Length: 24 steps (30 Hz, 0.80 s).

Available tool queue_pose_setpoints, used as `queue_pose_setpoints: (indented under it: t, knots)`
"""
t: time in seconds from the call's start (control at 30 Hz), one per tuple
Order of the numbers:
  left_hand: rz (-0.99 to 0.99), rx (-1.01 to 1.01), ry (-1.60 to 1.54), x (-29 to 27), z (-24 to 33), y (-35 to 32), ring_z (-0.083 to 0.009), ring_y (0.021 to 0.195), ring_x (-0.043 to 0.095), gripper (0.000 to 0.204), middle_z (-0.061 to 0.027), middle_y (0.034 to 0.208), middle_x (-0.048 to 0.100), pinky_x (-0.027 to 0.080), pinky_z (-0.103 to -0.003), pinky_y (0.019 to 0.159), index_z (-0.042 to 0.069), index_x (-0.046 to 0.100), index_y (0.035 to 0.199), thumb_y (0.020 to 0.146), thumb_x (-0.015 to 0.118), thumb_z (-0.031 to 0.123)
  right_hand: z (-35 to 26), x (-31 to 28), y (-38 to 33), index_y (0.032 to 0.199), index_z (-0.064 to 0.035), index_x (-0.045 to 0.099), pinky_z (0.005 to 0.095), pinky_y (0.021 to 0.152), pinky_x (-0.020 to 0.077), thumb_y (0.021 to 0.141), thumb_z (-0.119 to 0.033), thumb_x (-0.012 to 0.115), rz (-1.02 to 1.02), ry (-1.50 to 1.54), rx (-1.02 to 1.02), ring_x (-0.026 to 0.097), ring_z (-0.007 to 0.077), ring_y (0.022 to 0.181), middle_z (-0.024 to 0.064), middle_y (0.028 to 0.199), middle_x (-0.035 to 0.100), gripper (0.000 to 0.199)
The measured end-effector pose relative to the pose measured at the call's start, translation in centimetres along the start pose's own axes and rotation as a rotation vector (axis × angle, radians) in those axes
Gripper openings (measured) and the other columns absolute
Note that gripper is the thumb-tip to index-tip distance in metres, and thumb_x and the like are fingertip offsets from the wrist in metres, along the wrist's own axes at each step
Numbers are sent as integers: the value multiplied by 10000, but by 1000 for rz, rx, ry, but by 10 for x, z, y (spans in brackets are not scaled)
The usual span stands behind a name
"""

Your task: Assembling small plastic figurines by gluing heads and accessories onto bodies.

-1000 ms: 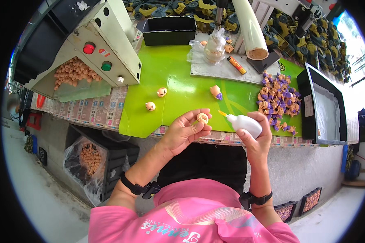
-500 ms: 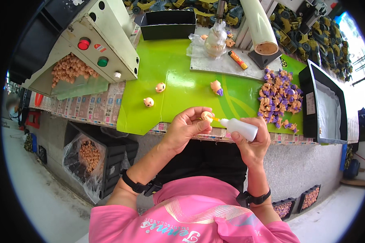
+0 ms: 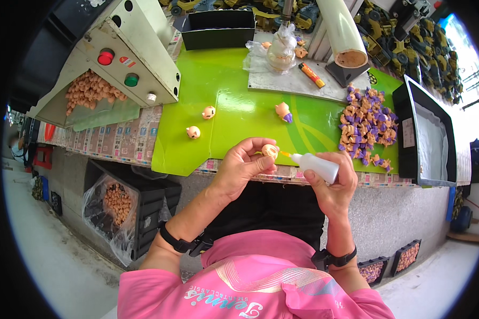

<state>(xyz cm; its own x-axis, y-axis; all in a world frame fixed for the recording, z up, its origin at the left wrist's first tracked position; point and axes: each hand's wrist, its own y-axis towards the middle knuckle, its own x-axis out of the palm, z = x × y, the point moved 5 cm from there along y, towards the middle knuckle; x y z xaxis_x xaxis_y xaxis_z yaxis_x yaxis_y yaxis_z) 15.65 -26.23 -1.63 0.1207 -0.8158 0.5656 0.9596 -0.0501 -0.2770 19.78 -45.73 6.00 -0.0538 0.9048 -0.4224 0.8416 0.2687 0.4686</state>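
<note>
Between the thumb and fingers of my left hand (image 3: 243,166) is a small peach-coloured toy head (image 3: 270,151), its hollow side showing. My right hand (image 3: 336,181) is closed round a white squeeze bottle (image 3: 319,167) with a yellow-orange tip. That tip points at the toy head, a small gap away from it. Beyond my hands on the green mat (image 3: 234,122) lies a peach and purple toy figure (image 3: 283,112). Two more loose heads, an upper one (image 3: 208,112) and a lower one (image 3: 193,132), rest to the left.
Peach and purple toy parts (image 3: 368,127) are heaped at right beside a black tray (image 3: 410,133). A grey machine (image 3: 138,64) with red and green buttons stands left. At the back are a black box (image 3: 218,40), a glue stick-like orange tube (image 3: 311,75) and a bagged jar (image 3: 282,53).
The bottle's tip has drawn back to the right, out of the toy head. My left hand has shifted slightly left with the head still in its fingers.
</note>
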Motion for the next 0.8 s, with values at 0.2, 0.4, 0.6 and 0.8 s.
queue_pose_setpoints:
  t: [0.2,0.4,0.6,0.8]
  knots:
    - [26,71,3,0,2,0,-123,866,629,343,-65,1130,594,559,-252,793,40,571,1191,867,681,30,-7,-4,-2,944,-34,643,320,612,470,715,-172,835,-43,-33,8,596,230,701,88,821,620,329]
    - [32,151,33,-2,5,0,-117,929,607,344,-58,1127,590,547,-256,818,49,583,1169,847,682,-19,5,1,-4,956,-33,627,304,644,454,715,-117,827,73,39,59,575,200,749,82,847,614,324]
    - [36,142,27,3,8,-1,-115,965,586,358,-54,1122,591,535,-258,849,49,581,1156,828,684,-51,39,29,12,1023,-18,624,313,789,492,717,-16,771,95,91,170,615,215,880,93,951,623,339]
    - [64,123,15,-5,6,-8,-131,924,626,379,-55,1106,600,554,-274,827,62,562,1178,835,674,-54,48,51,19,1118,-22,634,319,886,483,737,-72,776,-8,40,188,635,213,1014,124,1092,665,410]
